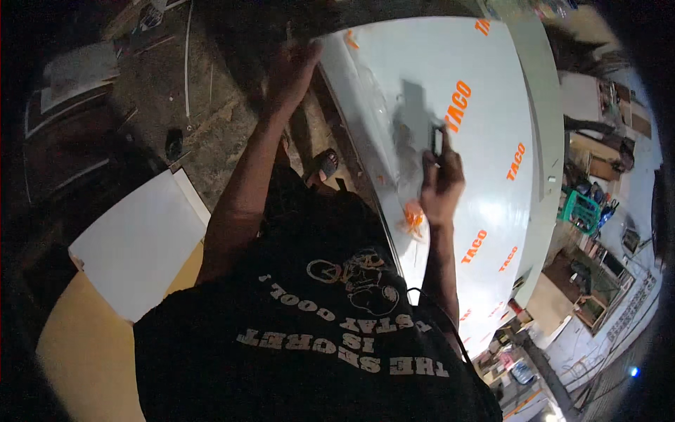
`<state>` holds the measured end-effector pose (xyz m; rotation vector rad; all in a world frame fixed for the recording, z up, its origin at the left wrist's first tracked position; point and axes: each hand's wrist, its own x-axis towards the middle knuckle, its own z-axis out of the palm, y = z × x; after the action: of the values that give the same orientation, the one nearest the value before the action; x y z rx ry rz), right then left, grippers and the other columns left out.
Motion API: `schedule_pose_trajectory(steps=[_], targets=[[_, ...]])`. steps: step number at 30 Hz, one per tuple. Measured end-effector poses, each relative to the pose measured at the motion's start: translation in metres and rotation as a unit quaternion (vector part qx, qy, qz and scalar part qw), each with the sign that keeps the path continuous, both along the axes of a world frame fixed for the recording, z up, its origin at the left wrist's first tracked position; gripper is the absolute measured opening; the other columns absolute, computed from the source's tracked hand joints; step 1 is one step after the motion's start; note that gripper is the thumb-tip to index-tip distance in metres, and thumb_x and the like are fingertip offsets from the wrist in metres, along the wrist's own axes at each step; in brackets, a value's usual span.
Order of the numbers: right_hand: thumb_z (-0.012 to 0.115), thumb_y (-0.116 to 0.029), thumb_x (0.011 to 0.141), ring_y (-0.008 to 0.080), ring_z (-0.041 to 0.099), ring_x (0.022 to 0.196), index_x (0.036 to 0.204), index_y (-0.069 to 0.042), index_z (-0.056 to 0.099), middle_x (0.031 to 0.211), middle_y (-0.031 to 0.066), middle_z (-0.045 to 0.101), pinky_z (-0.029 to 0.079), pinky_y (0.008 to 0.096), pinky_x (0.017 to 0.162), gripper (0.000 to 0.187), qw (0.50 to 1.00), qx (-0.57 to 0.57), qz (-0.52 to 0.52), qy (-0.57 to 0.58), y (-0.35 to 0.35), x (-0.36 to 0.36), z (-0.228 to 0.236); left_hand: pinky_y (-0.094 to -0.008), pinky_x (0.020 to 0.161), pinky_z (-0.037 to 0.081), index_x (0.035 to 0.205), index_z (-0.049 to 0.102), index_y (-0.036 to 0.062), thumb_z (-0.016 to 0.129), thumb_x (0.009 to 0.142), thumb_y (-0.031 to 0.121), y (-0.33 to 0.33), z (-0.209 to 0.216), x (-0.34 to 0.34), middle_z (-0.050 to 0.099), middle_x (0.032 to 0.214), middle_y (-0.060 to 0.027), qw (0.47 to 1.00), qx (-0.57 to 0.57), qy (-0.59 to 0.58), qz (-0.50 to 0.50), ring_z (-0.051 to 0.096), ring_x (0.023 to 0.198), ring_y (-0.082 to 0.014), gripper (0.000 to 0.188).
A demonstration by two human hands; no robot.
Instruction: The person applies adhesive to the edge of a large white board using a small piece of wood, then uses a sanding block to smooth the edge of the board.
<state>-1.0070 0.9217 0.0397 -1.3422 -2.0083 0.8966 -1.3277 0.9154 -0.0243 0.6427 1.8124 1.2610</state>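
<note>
A large white panel with repeated orange print stretches away in front of me, under what looks like a clear film. The film is wrinkled along the panel's left edge. My left hand is at the far left corner of the panel, fingertips at its edge; its fingers are too dark to read. Over the panel's middle, my right hand grips a small dark tool with a pale slot, its exact kind unclear. A shadow falls on the panel beyond it. Crumpled orange-marked film lies beside my right wrist.
A white board rests on a yellowish sheet to my left. My sandalled foot stands on the concrete floor beside the panel. On the right are a green basket, a wooden frame and cluttered shelves.
</note>
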Motion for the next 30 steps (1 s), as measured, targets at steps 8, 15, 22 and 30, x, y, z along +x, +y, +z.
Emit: schedule_pose_trajectory(steps=[8, 15, 22, 30], targets=[[0.055, -0.008, 0.106, 0.024, 0.047, 0.141, 0.154, 0.006, 0.042, 0.156, 0.0204, 0.049, 0.04, 0.0366, 0.114, 0.052, 0.972, -0.06, -0.201, 0.109, -0.077, 0.128, 0.003, -0.0525, 0.111, 0.042, 0.156, 0.027, -0.0028, 0.073, 0.095, 0.042, -0.085, -0.083, 0.125, 0.044, 0.144, -0.0266, 0.995, 0.001, 0.065, -0.071, 0.043, 0.138, -0.0389, 0.088], [0.07, -0.006, 0.096, 0.0117, 0.052, 0.076, 0.149, -0.007, 0.056, 0.096, 0.0093, 0.058, 0.047, 0.0264, 0.06, 0.055, 0.996, 0.013, -0.086, -0.028, -0.113, 0.138, 0.009, -0.061, 0.12, 0.022, 0.153, 0.036, -0.0038, 0.087, 0.074, 0.058, -0.175, -0.04, 0.234, 0.049, 0.145, -0.0318, 0.896, -0.051, -0.021, -0.441, 0.039, 0.143, -0.0428, 0.112], [0.067, -0.011, 0.1, 0.0088, 0.048, 0.076, 0.151, -0.002, 0.052, 0.094, 0.0035, 0.054, 0.043, 0.0254, 0.063, 0.054, 0.964, 0.025, -0.256, -0.067, -0.191, 0.202, 0.019, -0.0476, 0.106, 0.047, 0.127, 0.066, 0.0022, 0.075, 0.094, 0.03, -0.162, 0.02, 0.179, 0.071, 0.12, -0.019, 0.876, 0.082, 0.068, -0.471, 0.07, 0.109, -0.0334, 0.044], [0.06, -0.009, 0.104, 0.0081, 0.049, 0.084, 0.155, -0.001, 0.047, 0.105, 0.0027, 0.055, 0.045, 0.023, 0.073, 0.053, 0.902, 0.011, -0.414, 0.121, -0.308, 0.22, -0.008, -0.0534, 0.127, 0.018, 0.162, 0.022, -0.0024, 0.056, 0.104, 0.042, -0.123, -0.001, 0.14, 0.019, 0.169, -0.0254, 0.717, 0.194, 0.518, -0.425, 0.016, 0.158, -0.0414, 0.082]])
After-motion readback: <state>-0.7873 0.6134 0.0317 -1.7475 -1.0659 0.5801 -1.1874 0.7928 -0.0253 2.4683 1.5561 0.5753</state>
